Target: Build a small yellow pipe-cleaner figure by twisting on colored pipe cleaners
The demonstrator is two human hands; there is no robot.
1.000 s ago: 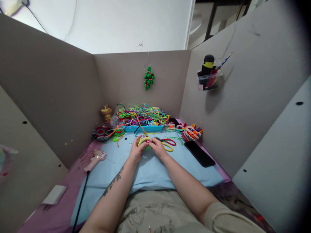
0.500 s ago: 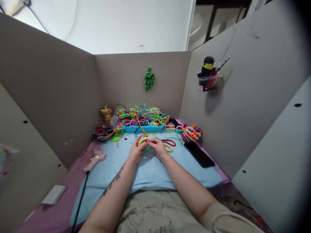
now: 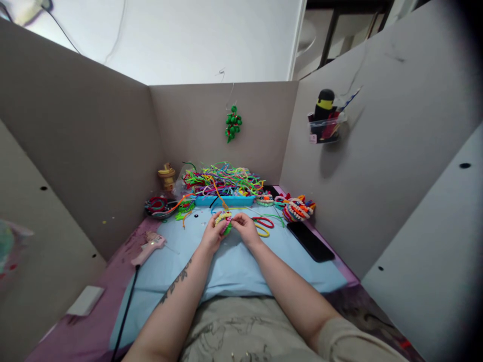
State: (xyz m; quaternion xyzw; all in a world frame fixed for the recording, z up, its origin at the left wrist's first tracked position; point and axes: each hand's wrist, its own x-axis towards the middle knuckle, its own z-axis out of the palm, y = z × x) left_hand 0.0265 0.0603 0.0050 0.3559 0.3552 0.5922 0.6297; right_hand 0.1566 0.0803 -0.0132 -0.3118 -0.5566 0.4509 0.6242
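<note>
A small piece of braided cord work (image 3: 223, 217) in yellow, pink and green sits above the middle of the blue sheet. My left hand (image 3: 212, 235) is closed around its left side, thumb in front. At its right edge the fingertips of my right hand (image 3: 246, 229) are pinched together, touching the pink part; whether they hold a strand is too small to see. An orange cord (image 3: 219, 193) runs up from the piece toward the heap of cords. Just right of my right hand lie a red cord loop (image 3: 264, 221) and a yellow cord loop (image 3: 263, 232).
Behind the hands, a blue tray (image 3: 204, 201) carries a heap of colourful cords (image 3: 226, 181). A glue gun (image 3: 150, 250) with a black cable lies left, a phone (image 3: 310, 242) right. Finished-looking braided pieces (image 3: 298, 208) sit back right. Grey panels (image 3: 222, 95) enclose the table.
The view has shifted slightly. Both hands keep almost the same pose on the braided piece, with only a small movement of the right fingertips at its edge.
</note>
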